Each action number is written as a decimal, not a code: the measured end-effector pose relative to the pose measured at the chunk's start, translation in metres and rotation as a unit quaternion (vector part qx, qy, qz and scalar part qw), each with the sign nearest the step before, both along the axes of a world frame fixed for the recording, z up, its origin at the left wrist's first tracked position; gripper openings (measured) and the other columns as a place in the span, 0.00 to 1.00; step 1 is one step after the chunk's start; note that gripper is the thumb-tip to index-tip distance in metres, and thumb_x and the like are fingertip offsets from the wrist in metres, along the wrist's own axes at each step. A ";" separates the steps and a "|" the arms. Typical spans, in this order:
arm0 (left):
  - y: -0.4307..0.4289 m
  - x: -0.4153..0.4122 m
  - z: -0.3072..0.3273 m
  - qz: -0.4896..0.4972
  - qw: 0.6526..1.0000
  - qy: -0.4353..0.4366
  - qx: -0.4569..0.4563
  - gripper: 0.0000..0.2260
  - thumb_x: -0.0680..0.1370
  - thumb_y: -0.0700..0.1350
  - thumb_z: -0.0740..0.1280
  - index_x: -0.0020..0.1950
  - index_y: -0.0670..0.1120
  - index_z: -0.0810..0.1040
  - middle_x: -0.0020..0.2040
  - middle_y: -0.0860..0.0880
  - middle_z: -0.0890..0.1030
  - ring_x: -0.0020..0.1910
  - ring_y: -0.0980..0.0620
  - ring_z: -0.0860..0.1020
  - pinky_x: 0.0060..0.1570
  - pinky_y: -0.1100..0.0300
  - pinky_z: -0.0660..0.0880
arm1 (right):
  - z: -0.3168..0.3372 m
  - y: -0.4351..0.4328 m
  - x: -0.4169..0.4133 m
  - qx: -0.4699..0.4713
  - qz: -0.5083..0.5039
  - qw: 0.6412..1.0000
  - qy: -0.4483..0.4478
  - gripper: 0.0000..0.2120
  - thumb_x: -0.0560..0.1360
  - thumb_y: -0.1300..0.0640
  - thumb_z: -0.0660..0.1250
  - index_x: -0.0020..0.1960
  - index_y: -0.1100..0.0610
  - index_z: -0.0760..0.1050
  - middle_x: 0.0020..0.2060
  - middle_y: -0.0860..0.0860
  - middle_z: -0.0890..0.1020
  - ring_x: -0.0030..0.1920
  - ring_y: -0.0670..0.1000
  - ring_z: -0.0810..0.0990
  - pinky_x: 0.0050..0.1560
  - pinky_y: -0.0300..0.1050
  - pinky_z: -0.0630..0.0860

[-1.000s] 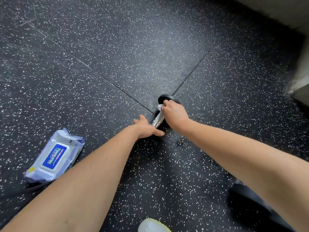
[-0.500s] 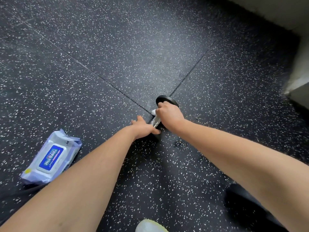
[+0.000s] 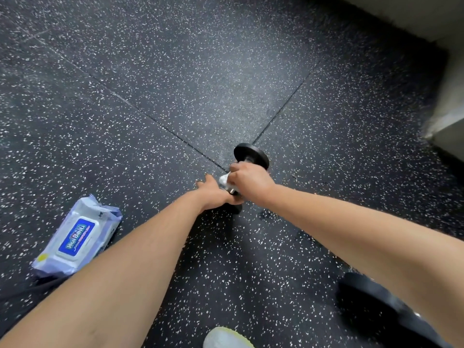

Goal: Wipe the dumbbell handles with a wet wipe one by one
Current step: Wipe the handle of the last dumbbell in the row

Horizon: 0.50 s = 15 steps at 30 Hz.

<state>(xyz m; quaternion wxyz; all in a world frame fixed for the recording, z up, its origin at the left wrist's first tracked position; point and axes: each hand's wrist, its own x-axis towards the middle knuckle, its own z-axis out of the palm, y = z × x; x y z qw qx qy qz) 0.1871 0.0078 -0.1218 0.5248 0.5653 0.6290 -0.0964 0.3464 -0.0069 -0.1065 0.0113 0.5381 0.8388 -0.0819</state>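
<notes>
A small dumbbell [image 3: 251, 156] with black end plates and a shiny metal handle lies on the speckled rubber floor at mid-frame. My right hand [image 3: 248, 180] is wrapped around the handle with a white wet wipe [image 3: 224, 180] bunched under the fingers. My left hand [image 3: 216, 193] rests on the near end plate, which it mostly hides. Only a short bit of bare metal handle shows between the two hands.
A blue-and-white pack of wet wipes [image 3: 77, 238] lies on the floor at the left. A second dark dumbbell [image 3: 371, 305] sits at the lower right, partly behind my right forearm. A light shoe tip [image 3: 226, 339] shows at the bottom edge. A pale wall base [image 3: 447, 116] runs along the right.
My right hand with the wipe has slid along the handle from the far plate towards the near end. The left hand has stayed on the near plate.
</notes>
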 end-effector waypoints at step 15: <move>0.006 -0.004 -0.008 -0.001 1.000 -0.013 -0.007 0.66 0.63 0.63 0.83 0.84 0.46 0.41 0.83 0.40 0.56 0.80 0.37 0.59 0.76 0.39 0.62 | -0.001 0.002 0.001 -0.032 0.019 0.999 -0.002 0.02 0.70 0.58 0.72 0.42 0.55 0.83 0.41 0.49 0.77 0.39 0.55 0.79 0.34 0.47 0.75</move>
